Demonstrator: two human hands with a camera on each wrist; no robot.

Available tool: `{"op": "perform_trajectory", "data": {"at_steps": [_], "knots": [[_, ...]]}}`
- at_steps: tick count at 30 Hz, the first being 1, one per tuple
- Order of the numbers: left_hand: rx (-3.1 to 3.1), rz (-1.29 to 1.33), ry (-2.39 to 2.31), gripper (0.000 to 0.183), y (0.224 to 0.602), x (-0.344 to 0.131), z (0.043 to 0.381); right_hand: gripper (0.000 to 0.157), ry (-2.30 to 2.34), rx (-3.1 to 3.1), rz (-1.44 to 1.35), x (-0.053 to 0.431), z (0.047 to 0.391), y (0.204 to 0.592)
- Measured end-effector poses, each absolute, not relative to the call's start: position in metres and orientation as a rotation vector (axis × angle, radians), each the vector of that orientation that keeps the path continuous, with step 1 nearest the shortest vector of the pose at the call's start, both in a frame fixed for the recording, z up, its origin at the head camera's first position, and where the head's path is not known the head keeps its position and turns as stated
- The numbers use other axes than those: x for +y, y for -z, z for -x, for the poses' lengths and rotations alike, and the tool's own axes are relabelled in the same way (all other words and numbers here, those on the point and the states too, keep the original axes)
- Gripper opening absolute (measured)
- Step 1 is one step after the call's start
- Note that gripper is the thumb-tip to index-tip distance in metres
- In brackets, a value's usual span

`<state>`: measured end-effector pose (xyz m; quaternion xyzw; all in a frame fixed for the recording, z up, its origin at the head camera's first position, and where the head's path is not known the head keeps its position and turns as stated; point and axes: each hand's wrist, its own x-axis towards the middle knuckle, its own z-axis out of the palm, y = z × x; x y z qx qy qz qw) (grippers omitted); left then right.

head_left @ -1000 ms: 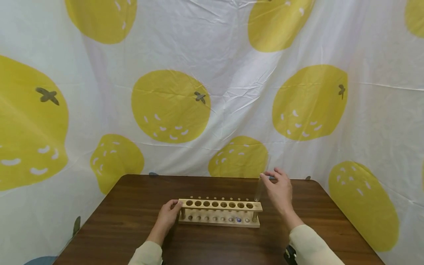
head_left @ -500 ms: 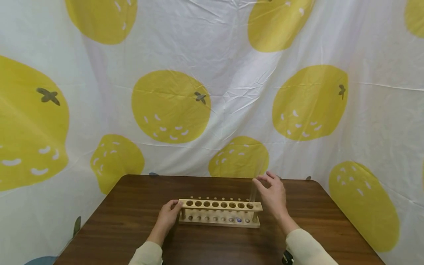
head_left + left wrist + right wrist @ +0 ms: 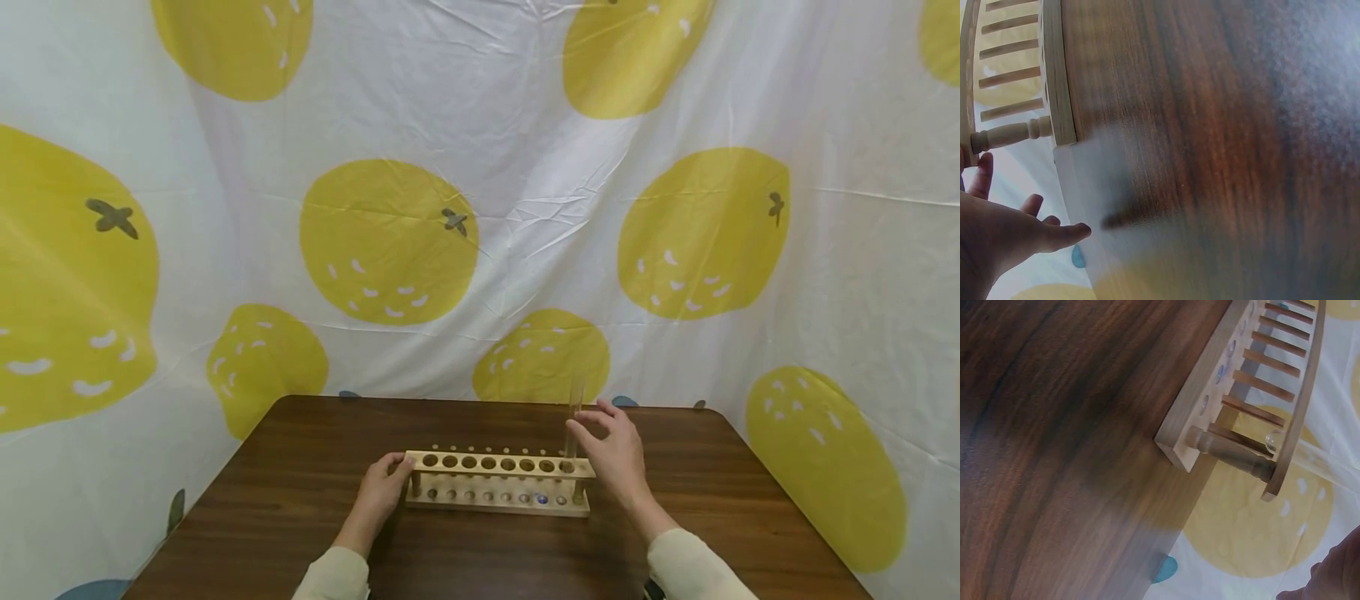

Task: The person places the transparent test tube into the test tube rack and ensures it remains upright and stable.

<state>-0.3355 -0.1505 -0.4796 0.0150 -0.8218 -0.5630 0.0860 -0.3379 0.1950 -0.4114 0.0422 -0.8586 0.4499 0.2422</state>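
Note:
A wooden test tube rack (image 3: pixel 498 467) stands on the table, with a row of holes in its top plank and matching hollows in its base. My left hand (image 3: pixel 381 490) grips the left end of the top plank, its other fingers spread in the left wrist view. My right hand (image 3: pixel 615 446) pinches a clear glass test tube (image 3: pixel 576 398) between thumb and fingertips. The tube stands nearly upright, its lower end in the rightmost hole. In the right wrist view, the rounded bottom of the test tube (image 3: pixel 1274 441) shows just below the top plank, above the base.
Thin wooden pegs (image 3: pixel 1263 362) line the rack's far side. A small blue spot (image 3: pixel 542 499) shows in one base hollow near the right end. The dark wooden table (image 3: pixel 480 558) meets a white curtain (image 3: pixel 525 108) printed with yellow fruit behind.
My right hand has moved left and down, bringing the test tube from behind the rack's right end into the rightmost hole. My left hand and the rack have stayed in place.

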Motion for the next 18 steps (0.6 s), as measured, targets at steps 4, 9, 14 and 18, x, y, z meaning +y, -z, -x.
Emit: {"op": "perform_trajectory", "data": {"at_steps": [4,9,14,18], "knots": [[-2.437,-0.044,1.682,0.039,0.481,-0.151,0.335,0.033,-1.210,-2.376,-0.133,0.197,0.338,0.417],[-2.441,-0.056,1.688,0.041,0.480,-0.151,0.336,0.032,-1.213,-2.403,-0.133,0.198,0.338,0.428],[-2.441,-0.060,1.685,0.041,0.481,-0.152,0.336,0.030,-1.207,-2.412,-0.123,0.197,0.337,0.435],[-2.447,-0.063,1.673,0.040,0.481,-0.152,0.336,0.029,-1.192,-2.410,-0.123,0.197,0.336,0.438]]}}
